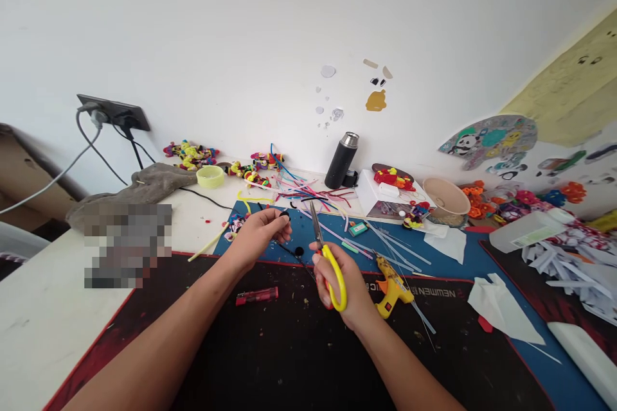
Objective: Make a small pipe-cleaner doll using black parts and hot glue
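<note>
My left hand (260, 234) is closed in a pinch on a small black fuzzy piece (285, 213), perhaps pipe cleaner; its full shape is hidden by the fingers. In my right hand (354, 282) are scissors (341, 286) with yellow handles, their blades pointing up and away. The blade tips stand a little to the right of the black piece, apart from it. Below and between the hands lies a small black disc (299, 251) with a thin dark strand beside it. A yellow hot glue gun (396, 288) rests just right of my right hand.
Loose pipe cleaners (308, 189) lie behind the hands, near a black thermos (341, 160). A red tool (257, 295) lies on the black mat (260, 353). At left are driftwood (139, 189) and a tape roll (210, 176); at right, a bowl (446, 196) and paper scraps (504, 308).
</note>
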`<state>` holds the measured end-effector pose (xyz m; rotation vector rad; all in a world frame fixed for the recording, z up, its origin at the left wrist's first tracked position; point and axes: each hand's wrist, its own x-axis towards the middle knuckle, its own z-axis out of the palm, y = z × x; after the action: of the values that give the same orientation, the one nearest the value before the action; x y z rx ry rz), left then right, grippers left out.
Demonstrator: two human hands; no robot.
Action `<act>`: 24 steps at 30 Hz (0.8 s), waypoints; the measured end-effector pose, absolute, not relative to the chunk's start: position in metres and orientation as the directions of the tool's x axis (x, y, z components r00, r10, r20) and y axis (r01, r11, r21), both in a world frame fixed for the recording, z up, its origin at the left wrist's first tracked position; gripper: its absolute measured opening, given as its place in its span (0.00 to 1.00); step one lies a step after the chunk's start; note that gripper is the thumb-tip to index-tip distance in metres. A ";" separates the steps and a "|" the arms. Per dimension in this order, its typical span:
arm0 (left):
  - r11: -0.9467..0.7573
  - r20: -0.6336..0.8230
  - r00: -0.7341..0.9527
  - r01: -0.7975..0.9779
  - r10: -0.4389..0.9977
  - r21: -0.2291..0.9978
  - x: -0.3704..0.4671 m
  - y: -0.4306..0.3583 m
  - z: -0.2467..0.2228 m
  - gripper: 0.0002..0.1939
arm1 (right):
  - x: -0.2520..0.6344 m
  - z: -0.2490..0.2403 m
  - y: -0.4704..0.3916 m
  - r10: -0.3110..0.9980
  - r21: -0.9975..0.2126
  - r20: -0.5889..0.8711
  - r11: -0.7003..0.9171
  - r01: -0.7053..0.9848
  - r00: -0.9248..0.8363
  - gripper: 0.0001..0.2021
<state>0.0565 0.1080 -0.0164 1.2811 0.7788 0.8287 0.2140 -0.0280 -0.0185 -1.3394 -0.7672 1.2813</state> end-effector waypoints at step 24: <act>0.038 -0.020 0.584 -0.019 0.812 0.999 0.057 0.107 -0.021 0.19 | 0.288 0.007 -0.006 0.970 -0.046 -0.212 -0.128 0.991 0.115 0.25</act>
<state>0.0573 0.1066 -0.0208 1.3977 0.7346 0.7342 0.2880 -0.0064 0.0067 -2.4229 -2.1415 0.3103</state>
